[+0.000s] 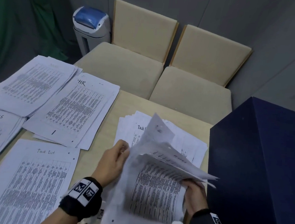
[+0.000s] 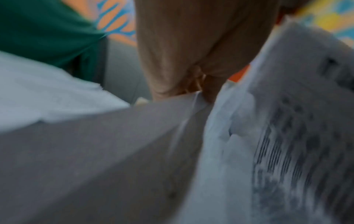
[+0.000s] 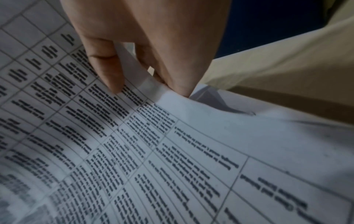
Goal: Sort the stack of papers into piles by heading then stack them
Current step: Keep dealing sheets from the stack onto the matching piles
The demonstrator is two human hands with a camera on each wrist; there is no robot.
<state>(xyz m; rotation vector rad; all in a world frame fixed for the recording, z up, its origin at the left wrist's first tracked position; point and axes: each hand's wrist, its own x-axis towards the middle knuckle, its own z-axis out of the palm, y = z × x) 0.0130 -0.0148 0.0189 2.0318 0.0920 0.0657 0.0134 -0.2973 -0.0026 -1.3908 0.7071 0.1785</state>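
While both hands point(image 1: 111, 163) grip fanned papers point(image 1: 157, 181), piles cover the table point(image 1: 106, 126).

Papers point(image 1: 69, 105): white, black printed grids, black handwritten headings. Worktop point(image 1: 105, 144): pale beige. Chairs point(image 1: 141, 46), far: cream upholstery. Box point(image 1: 262, 165), right: dark navy. Curtain point(image 1: 23, 22), far left: deep green. Bin point(image 1: 90, 29): grey-white, blue lid. Wristbands point(image 1: 82, 195): black, with black-and-white square markers.
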